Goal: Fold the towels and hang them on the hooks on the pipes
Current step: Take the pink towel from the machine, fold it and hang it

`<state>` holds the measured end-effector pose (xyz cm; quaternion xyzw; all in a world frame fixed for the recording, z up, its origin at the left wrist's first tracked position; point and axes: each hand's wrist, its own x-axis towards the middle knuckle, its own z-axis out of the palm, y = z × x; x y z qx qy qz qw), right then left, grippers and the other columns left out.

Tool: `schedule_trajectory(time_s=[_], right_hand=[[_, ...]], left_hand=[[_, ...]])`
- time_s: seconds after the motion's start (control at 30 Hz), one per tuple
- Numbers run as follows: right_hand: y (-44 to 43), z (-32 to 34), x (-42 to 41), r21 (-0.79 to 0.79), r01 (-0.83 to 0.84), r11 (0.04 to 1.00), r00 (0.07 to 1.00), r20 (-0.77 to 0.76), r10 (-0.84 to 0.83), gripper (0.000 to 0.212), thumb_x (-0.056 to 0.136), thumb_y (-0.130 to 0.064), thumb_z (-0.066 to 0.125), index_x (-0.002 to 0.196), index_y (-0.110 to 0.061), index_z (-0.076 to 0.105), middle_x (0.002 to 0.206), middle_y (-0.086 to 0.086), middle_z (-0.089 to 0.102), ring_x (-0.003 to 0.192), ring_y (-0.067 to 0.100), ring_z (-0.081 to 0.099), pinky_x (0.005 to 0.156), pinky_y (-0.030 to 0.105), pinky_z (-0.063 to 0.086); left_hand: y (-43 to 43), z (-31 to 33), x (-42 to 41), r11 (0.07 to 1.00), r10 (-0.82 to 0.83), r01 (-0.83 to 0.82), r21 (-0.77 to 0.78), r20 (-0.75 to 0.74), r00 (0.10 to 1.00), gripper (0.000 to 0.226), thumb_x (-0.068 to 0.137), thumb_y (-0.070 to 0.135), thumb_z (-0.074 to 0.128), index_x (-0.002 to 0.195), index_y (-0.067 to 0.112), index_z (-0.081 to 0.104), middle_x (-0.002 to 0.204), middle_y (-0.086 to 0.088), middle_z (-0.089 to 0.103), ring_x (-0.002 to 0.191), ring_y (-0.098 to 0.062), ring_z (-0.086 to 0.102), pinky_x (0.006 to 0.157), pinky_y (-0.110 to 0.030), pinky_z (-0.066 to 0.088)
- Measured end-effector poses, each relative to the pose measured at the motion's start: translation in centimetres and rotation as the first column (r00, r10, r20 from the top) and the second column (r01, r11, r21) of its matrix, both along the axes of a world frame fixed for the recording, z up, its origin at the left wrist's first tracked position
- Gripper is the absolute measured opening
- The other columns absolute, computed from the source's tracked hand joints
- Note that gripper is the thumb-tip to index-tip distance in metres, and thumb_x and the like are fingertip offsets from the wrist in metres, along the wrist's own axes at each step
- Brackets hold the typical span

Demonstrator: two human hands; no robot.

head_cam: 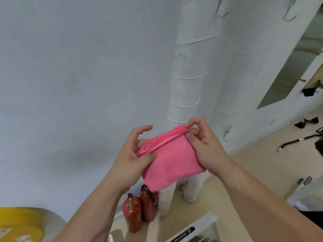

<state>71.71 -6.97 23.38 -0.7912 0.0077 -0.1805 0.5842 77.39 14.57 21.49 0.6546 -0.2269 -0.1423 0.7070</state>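
- Currently, the person is holding a pink towel in mid-air before the pipes, well below the hooks.
- Left hand is pinching the left end of the layered top edge, thumb pressing on the front face.
- Right hand is pinching the right corner of that edge between thumb and forefinger.
- Towel is looking light, soft and limp; loose layers are likely to slip apart.
- Gripping through all layers at the top edge is looking safest for hooking.
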Motion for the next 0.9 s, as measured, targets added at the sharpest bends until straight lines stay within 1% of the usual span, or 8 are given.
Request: schedule_trajectory(time_s=[0.07,0.17,0.27,0.37,0.5,0.63,0.77,0.9], right_hand=[[-3.3,0.4,0.3,-0.043,0.011,0.999,0.996,0.088,-0.007,0.042,0.094,0.009,0.046,0.080,-0.030,0.056,0.073,-0.016,0.056,0.071,0.004,0.048,0.070,0.023,0.037],[-9.9,1.3,0.5,-0.064,-0.018,0.998,0.990,0.142,0.027,0.038,0.080,0.006,0.043,0.068,-0.023,0.064,0.078,-0.009,0.064,0.078,0.010,0.057,0.075,0.022,0.041],[-17.5,2.7,0.6,-0.040,-0.075,0.996,0.983,0.165,0.081,0.042,0.089,0.012,0.045,0.081,-0.013,0.076,0.096,-0.003,0.072,0.097,0.013,0.066,0.087,0.018,0.046],[-25.6,4.4,0.4,-0.011,-0.095,0.995,0.990,0.107,0.096,0.042,0.098,0.005,0.048,0.099,-0.025,0.077,0.106,-0.018,0.072,0.102,-0.001,0.064,0.086,0.012,0.044],[-35.7,6.9,0.2,-0.030,-0.150,0.988,0.983,0.100,0.152,0.031,0.094,-0.008,0.065,0.113,-0.032,0.072,0.114,-0.026,0.069,0.108,-0.003,0.063,0.093,0.019,0.049],[-42.1,10.1,0.5,-0.026,-0.182,0.983,0.962,0.201,0.183,0.033,0.087,-0.012,0.076,0.113,-0.032,0.072,0.115,-0.023,0.070,0.109,-0.002,0.064,0.093,0.020,0.052],[-45.5,13.6,1.7,0.014,-0.218,0.976,0.927,0.317,0.202,0.025,0.088,-0.004,0.071,0.097,-0.027,0.070,0.099,-0.023,0.069,0.093,-0.001,0.064,0.084,0.015,0.051],[-47.2,15.5,2.8,0.013,-0.200,0.980,0.927,0.326,0.184,0.031,0.086,0.011,0.054,0.077,-0.014,0.070,0.075,-0.019,0.066,0.075,-0.004,0.058,0.076,0.013,0.043]], left_hand=[[-3.3,0.7,0.0,0.992,0.110,-0.111,-0.061,-0.012,0.994,0.046,0.089,-0.002,0.068,0.115,0.035,0.058,0.092,-0.010,0.075,0.076,-0.023,0.064,0.067,-0.038,0.050],[-9.7,1.6,0.1,0.960,0.259,-0.259,-0.107,-0.019,0.966,0.028,0.098,0.001,0.059,0.100,0.029,0.058,0.071,-0.005,0.068,0.059,-0.022,0.047,0.049,-0.028,0.035],[-17.7,3.0,-0.5,0.925,0.360,-0.356,-0.130,0.005,0.933,0.022,0.101,0.009,0.058,0.094,0.030,0.059,0.060,-0.002,0.058,0.053,-0.017,0.041,0.045,-0.024,0.032],[-26.1,4.8,-1.5,0.886,0.451,-0.445,-0.129,0.026,0.892,0.017,0.102,0.014,0.057,0.098,0.030,0.059,0.059,0.002,0.057,0.052,-0.010,0.043,0.046,-0.019,0.036],[-36.2,7.7,-3.3,0.835,0.544,-0.533,-0.138,0.055,0.837,0.013,0.102,0.011,0.056,0.105,0.024,0.057,0.060,0.004,0.058,0.049,-0.003,0.044,0.045,-0.014,0.036],[-43.0,10.8,-5.0,0.861,0.503,-0.484,-0.152,0.120,0.856,0.038,0.096,0.001,0.062,0.118,0.030,0.052,0.081,0.002,0.072,0.067,-0.005,0.063,0.061,-0.017,0.051],[-46.0,13.0,-5.7,0.899,0.438,-0.422,-0.117,0.245,0.865,0.080,0.083,-0.001,0.075,0.134,0.052,0.044,0.109,-0.005,0.066,0.093,-0.018,0.072,0.078,-0.035,0.061],[-48.1,15.0,-6.1,0.873,0.479,-0.476,-0.102,0.355,0.803,0.067,0.087,0.000,0.068,0.128,0.050,0.050,0.122,-0.008,0.064,0.096,-0.027,0.069,0.081,-0.044,0.060]])
